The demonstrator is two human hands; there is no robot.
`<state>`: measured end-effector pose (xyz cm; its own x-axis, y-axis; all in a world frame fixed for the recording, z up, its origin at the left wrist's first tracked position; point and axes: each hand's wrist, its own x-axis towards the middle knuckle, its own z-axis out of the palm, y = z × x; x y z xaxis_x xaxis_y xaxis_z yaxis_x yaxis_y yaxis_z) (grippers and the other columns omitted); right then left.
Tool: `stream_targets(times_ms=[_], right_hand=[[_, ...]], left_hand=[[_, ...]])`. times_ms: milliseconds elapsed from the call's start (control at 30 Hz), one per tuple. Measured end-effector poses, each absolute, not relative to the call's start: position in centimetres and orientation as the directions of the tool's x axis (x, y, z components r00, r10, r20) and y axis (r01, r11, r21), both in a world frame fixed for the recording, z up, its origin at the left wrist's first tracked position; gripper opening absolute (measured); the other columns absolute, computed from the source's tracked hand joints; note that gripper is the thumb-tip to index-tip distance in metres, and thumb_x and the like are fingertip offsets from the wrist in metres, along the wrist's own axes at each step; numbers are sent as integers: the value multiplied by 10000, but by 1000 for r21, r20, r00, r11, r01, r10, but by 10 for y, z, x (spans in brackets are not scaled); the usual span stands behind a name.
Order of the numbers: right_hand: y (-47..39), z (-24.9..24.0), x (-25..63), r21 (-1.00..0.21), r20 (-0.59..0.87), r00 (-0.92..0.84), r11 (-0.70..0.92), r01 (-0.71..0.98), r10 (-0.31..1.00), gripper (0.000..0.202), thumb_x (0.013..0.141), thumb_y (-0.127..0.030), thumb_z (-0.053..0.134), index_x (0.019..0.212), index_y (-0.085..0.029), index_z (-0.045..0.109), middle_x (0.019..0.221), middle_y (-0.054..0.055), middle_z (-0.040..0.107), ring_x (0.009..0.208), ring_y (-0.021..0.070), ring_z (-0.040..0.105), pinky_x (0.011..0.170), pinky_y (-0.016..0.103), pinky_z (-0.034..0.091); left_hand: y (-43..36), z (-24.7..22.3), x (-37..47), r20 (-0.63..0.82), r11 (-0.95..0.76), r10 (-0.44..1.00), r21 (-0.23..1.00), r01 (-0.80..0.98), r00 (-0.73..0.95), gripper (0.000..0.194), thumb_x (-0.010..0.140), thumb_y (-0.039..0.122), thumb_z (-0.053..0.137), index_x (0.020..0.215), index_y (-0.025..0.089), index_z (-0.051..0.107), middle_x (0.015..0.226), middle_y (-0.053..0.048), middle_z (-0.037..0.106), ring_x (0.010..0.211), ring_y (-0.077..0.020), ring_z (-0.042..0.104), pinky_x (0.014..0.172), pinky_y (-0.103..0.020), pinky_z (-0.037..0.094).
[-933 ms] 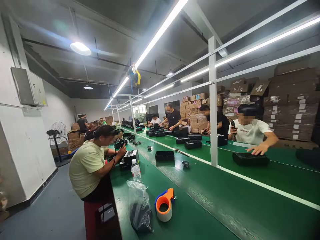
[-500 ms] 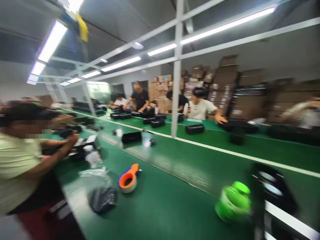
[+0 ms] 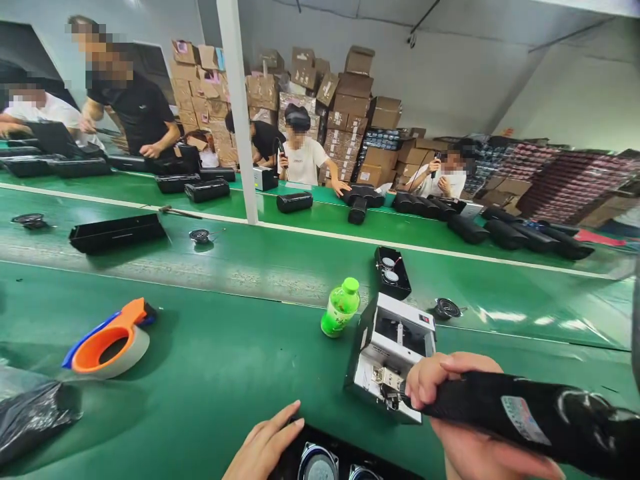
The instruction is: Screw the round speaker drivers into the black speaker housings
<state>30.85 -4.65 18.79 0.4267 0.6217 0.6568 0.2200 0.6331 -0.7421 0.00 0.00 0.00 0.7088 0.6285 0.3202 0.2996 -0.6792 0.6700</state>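
My right hand [image 3: 470,427] is wrapped around a black electric screwdriver [image 3: 490,400] with a small sticker on its body. The tool's front end reaches to the metal pick-up part of a white and black screw feeder [image 3: 400,327]; my fingers hide part of that spot. At the bottom edge lies a black speaker housing [image 3: 350,453] with two round silver-rimmed speakers, cut off by the frame. My left hand [image 3: 270,443] rests at its left end, fingers stretched out.
Behind the feeder are a green-capped bottle [image 3: 341,308], another speaker housing [image 3: 393,272] and a loose speaker [image 3: 447,308]. To the left lie an orange tape dispenser [image 3: 113,340] and a black plastic bag [image 3: 37,417]. Several co-workers sit or stand across the green table [image 3: 210,373].
My view has swung right and down. Both my hands, the electric screwdriver and the near speaker housing have come into view; the neighbour on the left has gone out of it.
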Motion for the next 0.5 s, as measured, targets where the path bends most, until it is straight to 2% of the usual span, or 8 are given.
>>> stream_targets(times_ms=[100, 167, 333, 433, 500], right_hand=[[-44, 177, 307, -733, 672, 399, 637, 237, 624, 928, 702, -1080, 388, 1028, -269, 701, 597, -46, 618, 418, 131, 527, 398, 258, 482], [-43, 174, 308, -771, 624, 418, 605, 197, 660, 929, 707, -1078, 434, 1061, -266, 712, 598, -35, 620, 428, 137, 532, 403, 261, 481], [-43, 179, 312, -846, 498, 490, 526, 93, 715, 881, 851, -1018, 473, 1254, -257, 653, 653, -18, 625, 491, 163, 562, 472, 299, 513], [-48, 178, 311, -869, 448, 499, 493, 47, 742, 815, 923, -966, 451, 1274, -257, 647, 643, -22, 610, 459, 163, 539, 451, 303, 494], [-56, 177, 308, -871, 439, 508, 490, 36, 742, 817, 919, -983, 414, 1270, -291, 670, 630, -25, 614, 447, 170, 538, 444, 315, 497]], left_hand=[[0, 7, 0, 274, -644, 623, 712, 280, 733, 718, 1056, 716, 524, 1687, 419, 357, 1704, -154, 523, 1483, -334, 617, 1204, -459, 532], [1, 14, -2, 243, -625, 612, 732, 272, 753, 704, 1064, 698, 530, 1687, 427, 344, 1727, -151, 493, 1503, -341, 596, 1217, -471, 514], [-1, 33, -6, 185, -578, 603, 772, 265, 776, 784, 1012, 728, 605, 1685, 409, 358, 1753, -154, 451, 1520, -355, 570, 1238, -492, 483], [-4, 40, -6, 179, -541, 612, 805, 242, 770, 882, 957, 797, 637, 1688, 381, 370, 1771, -167, 410, 1569, -384, 506, 1274, -557, 436], [-7, 41, -8, 184, -510, 622, 833, 216, 761, 911, 952, 842, 594, 1693, 361, 371, 1794, -169, 360, 1615, -395, 439, 1295, -584, 407]])
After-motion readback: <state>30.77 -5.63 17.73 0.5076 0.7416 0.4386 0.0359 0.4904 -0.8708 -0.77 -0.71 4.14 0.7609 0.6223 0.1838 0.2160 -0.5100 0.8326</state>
